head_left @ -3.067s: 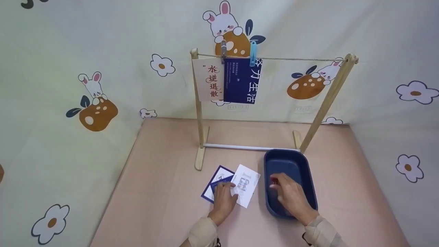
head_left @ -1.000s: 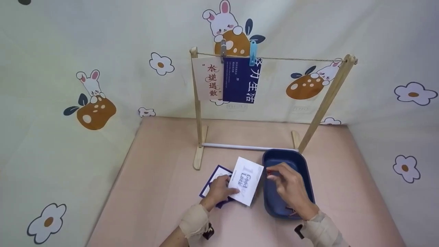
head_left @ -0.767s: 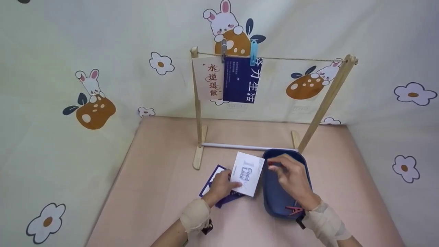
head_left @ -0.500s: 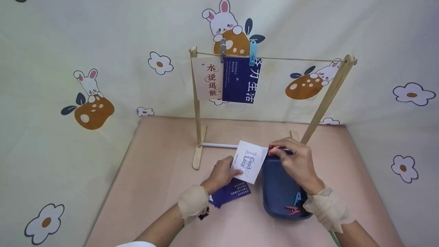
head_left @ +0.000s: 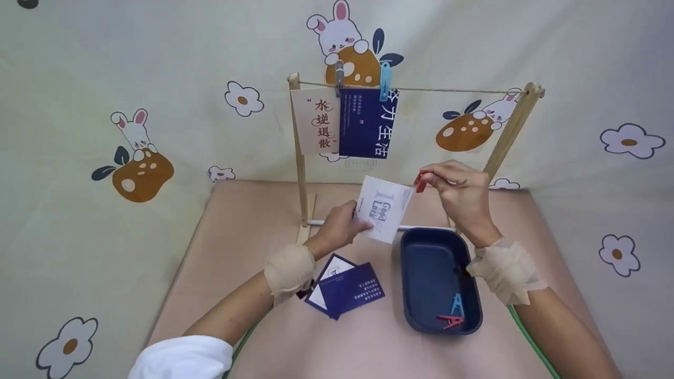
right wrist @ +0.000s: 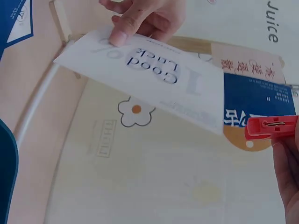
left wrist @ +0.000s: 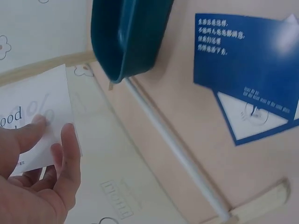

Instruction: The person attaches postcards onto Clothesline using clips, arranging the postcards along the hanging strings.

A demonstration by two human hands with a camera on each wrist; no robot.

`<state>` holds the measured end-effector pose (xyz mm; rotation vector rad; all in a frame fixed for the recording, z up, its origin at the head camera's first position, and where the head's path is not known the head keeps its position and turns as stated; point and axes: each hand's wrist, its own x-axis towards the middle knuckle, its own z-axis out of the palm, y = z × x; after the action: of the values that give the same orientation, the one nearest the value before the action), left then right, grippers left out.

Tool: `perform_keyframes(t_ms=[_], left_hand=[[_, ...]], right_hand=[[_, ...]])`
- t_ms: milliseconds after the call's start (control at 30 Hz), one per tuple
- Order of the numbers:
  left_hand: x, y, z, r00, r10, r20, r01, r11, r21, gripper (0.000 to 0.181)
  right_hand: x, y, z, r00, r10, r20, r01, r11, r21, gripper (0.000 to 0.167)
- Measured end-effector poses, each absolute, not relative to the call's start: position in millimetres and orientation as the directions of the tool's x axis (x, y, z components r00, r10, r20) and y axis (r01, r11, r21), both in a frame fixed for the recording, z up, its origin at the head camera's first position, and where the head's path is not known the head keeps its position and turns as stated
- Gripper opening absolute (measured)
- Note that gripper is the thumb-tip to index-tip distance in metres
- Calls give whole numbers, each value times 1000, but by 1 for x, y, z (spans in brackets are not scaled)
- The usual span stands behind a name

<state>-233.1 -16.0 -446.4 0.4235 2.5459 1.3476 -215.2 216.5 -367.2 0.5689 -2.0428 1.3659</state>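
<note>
A white card [head_left: 387, 209] printed "Good Luck" is pinched by my left hand [head_left: 339, 226] between thumb and fingers, held up off the table in front of the wooden stand. In the right wrist view the thumb lies on the card's printed face. My right hand [head_left: 463, 197] pinches a red clothespin [head_left: 420, 181], close to the card's upper right corner but apart from it. Above, a cream card [head_left: 317, 123] and a dark blue card [head_left: 367, 123] hang from a cord [head_left: 447, 90], with a grey clothespin [head_left: 339, 78] and a light blue clothespin [head_left: 386, 81] on it.
A dark blue bin [head_left: 429, 263] on the table [head_left: 237, 221] holds a blue clothespin [head_left: 456, 305] and a pink-red clothespin [head_left: 452, 320]. Left of it lie overlapping cards, a blue one [head_left: 353, 287] on top. The stand's wooden posts [head_left: 511, 131] rise on both sides.
The white card has been lifted off the pile and raised toward the cord by my left hand. My right hand has risen out of the bin area with the red clothespin.
</note>
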Motion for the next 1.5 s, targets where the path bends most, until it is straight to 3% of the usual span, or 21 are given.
perform_keyframes(t_ms=[400,567,833,1067,1267,1500], left_hand=[[-260,-5,-376,-943,328,-61,130,532,837,41],[-266,0,-360,-950,310,-30,155,556,816,40],[-275,15,-344,-957,282,75,240,615,751,39],[-286,26,-330,-969,218,116,227,602,766,39],[-288,28,-325,-971,188,151,237,630,739,39],[-288,29,-327,-968,188,166,249,658,711,40]], right_hand=[[-243,216,-315,-682,112,723,-630,412,-658,6],[-244,214,-303,-677,148,721,-625,401,-670,9],[-251,216,-292,-619,170,767,-673,390,-629,8],[-263,213,-264,-656,240,716,-599,412,-687,16],[-267,214,-242,-737,292,610,-476,415,-775,20],[-266,214,-228,-795,285,535,-462,287,-839,14]])
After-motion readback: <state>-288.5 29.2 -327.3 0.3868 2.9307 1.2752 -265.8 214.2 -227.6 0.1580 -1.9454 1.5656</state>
